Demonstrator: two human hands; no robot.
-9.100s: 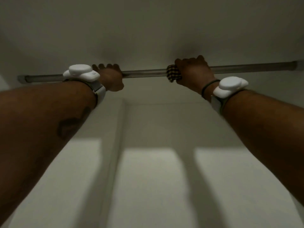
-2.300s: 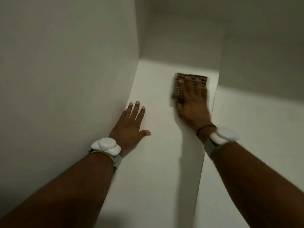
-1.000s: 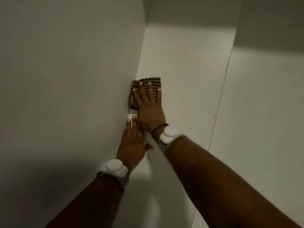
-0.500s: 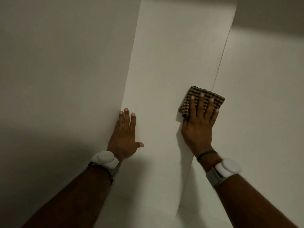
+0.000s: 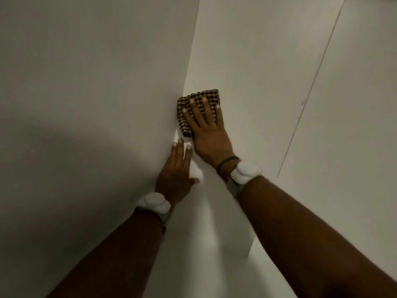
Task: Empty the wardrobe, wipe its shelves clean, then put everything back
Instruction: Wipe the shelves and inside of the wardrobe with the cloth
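Observation:
I look into a bare white wardrobe. A folded brown-and-cream checked cloth lies flat on the narrow white panel, right at the corner where it meets the left side wall. My right hand presses on the cloth with straight, spread fingers. My left hand rests flat just below it, fingers straight, along the same corner. Both wrists carry white bands.
A second white panel runs to the right of a thin seam. The narrow panel's lower edge shows near the bottom centre. A shadow covers the left wall's lower part.
My right hand has slid the cloth from the panel's right edge to the left corner. My left hand has stayed flat in about the same place.

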